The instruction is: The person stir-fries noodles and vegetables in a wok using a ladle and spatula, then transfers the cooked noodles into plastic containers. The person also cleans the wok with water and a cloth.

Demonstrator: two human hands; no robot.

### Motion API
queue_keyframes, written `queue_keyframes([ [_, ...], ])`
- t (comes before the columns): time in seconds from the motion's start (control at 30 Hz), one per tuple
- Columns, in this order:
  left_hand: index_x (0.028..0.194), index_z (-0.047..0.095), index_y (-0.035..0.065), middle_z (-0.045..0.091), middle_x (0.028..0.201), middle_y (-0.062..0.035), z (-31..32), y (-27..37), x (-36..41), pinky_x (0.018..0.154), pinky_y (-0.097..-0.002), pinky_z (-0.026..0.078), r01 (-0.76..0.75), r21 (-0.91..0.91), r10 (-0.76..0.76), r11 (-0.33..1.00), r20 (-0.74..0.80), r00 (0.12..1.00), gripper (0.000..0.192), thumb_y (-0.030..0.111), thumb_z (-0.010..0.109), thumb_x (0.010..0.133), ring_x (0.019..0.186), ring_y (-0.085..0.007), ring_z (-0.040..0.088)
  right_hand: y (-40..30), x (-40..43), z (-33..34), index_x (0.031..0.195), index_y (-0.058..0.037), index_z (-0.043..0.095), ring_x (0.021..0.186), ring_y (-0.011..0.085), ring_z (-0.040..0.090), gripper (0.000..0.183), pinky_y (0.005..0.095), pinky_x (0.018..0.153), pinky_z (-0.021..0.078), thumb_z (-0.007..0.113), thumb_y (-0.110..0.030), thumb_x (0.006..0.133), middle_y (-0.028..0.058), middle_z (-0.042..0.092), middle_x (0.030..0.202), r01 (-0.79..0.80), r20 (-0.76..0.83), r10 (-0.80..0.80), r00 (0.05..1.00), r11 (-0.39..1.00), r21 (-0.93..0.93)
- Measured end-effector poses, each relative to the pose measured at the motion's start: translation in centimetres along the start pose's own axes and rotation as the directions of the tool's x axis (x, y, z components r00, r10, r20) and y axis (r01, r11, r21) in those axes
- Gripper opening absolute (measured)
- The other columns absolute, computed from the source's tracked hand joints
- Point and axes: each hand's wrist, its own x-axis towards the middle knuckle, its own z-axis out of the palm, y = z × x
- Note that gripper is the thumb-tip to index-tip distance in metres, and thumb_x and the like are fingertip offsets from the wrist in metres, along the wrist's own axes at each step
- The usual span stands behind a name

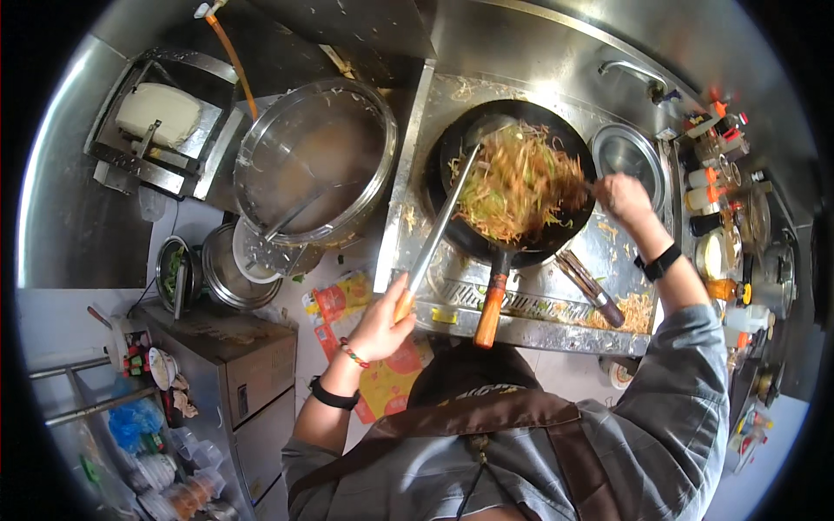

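Observation:
A black wok (515, 257) with a wooden handle (492, 312) sits on the steel stove top. Shredded food with green strips (515, 182) lies in it, partly blurred. My left hand (384, 322) grips the wooden end of a long metal ladle (443, 218), whose head rests among the food at the wok's upper left. At the wok's right rim is my right hand (622, 197), fingers closed round a utensil whose far end is blurred in the food; its kind cannot be told. A bundled bamboo brush (589, 290) lies on the stove below the wok's right side.
Left of the stove stands a large steel pot (391, 140) of cloudy liquid with a utensil. Farther left is a metal press-like device (215, 156). A round steel basin (629, 159) and faucet (632, 67) are behind my right hand. Bottles (707, 198) line the right side.

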Motion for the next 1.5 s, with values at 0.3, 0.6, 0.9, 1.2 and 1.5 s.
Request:
queue_keyframes([
  [0.3, 0.152, 0.004, 0.0138, 0.050, 0.077, -0.0045, 2.0, 2.0, -1.4, 0.045, -0.0267, 0.044, 0.173, -0.455, -0.085, 0.873, 0.206, 0.975, 0.081, -0.004, 0.052, 0.089, 0.050, -0.0106, 0.050, -4.1, 2.5, 4.3, 0.091, -0.0128, 0.068, 0.077, 0.0334, 0.066, 0.023, 0.0438, 0.067, 0.0528, 0.057, -0.033, 0.089, 0.0134, 0.066, 0.084, 0.009, -0.271, 0.015, 0.963, 0.996, 0.087],
  [0.6, 0.149, 0.014, 0.0062, 0.060, 0.091, -0.0149, 2.0, -2.8, -1.1, 0.062, -0.0345, 0.052, 0.005, -0.031, -0.006, 1.000, -0.024, 1.000, 0.075, 0.002, 0.056, 0.086, 0.071, -0.0217, 0.063, -3.6, -1.0, 4.0, 0.082, -0.0055, 0.067, 0.085, 0.0370, 0.066, 0.026, 0.0448, 0.075, 0.0536, 0.059, -0.030, 0.087, 0.0197, 0.066, 0.089, -0.100, 0.018, 0.099, 0.995, 0.982, 0.163],
  [0.9, 0.151, 0.009, 0.0087, 0.051, 0.074, -0.0032, 2.4, 2.6, -2.3, 0.041, -0.0260, 0.042, 0.091, -0.468, -0.030, 0.879, 0.137, 0.990, 0.074, 0.000, 0.052, 0.091, 0.047, -0.0097, 0.049, -5.5, -0.4, 2.1, 0.086, -0.0098, 0.068, 0.077, 0.0369, 0.066, 0.025, 0.0444, 0.068, 0.0538, 0.057, -0.032, 0.090, 0.0158, 0.067, 0.082, 0.004, -0.336, 0.071, 0.939, 0.976, 0.218],
  [1.2, 0.151, 0.011, 0.0144, 0.050, 0.067, -0.0036, 3.7, -2.2, -1.8, 0.041, -0.0283, 0.042, 0.289, -0.511, -0.240, 0.810, 0.160, 0.957, 0.077, 0.001, 0.054, 0.089, 0.047, -0.0122, 0.051, -4.9, -0.1, 8.8, 0.091, -0.0108, 0.072, 0.091, 0.0356, 0.065, 0.022, 0.0430, 0.080, 0.0526, 0.064, -0.030, 0.084, 0.0186, 0.068, 0.092, -0.138, 0.115, 0.105, 0.988, 0.930, 0.340],
  [1.5, 0.151, 0.006, 0.0072, 0.052, 0.080, -0.0043, 1.1, 2.7, -4.8, 0.046, -0.0239, 0.043, 0.023, -0.540, 0.045, 0.841, 0.112, 0.993, 0.076, -0.005, 0.051, 0.090, 0.050, -0.0086, 0.049, -4.4, -3.6, -1.9, 0.099, -0.0107, 0.071, 0.077, 0.0359, 0.066, 0.025, 0.0396, 0.067, 0.0519, 0.064, -0.030, 0.085, 0.0182, 0.067, 0.080, -0.003, -0.338, 0.158, 0.928, 0.909, 0.416],
])
